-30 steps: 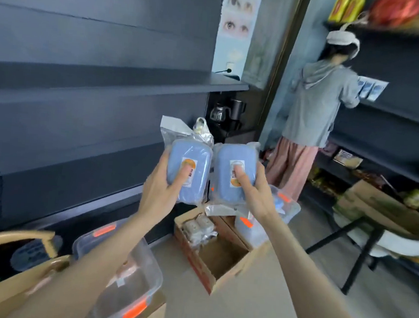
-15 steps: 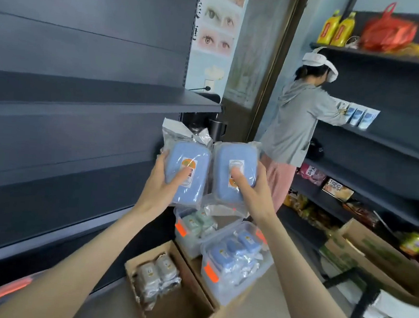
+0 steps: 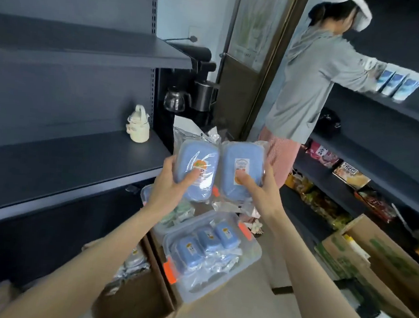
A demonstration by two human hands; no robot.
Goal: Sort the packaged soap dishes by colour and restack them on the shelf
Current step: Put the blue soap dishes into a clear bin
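Note:
I hold two blue soap dishes in clear plastic wrap, side by side at chest height. My left hand [image 3: 169,188] grips the left blue dish [image 3: 197,168], thumb on its orange label. My right hand [image 3: 258,192] grips the right blue dish [image 3: 243,166], thumb on its white label. Both dishes hover just right of the dark middle shelf [image 3: 59,169]. Below them a clear plastic bin [image 3: 248,259] holds several more blue packaged dishes [image 3: 204,243]. A second clear bin behind it holds greenish packs [image 3: 180,213], half hidden by my left wrist.
A cream bottle [image 3: 138,125] stands at the right end of the middle shelf. A cardboard box [image 3: 137,296] with grey packs sits on the floor left of the bins. A person [image 3: 314,89] stands at the right shelves. Cardboard boxes [image 3: 370,267] lie at right.
The view has moved forward and tilted down; the middle shelf and the bins now lie closer below my hands. Both hands still hold the two blue dishes together.

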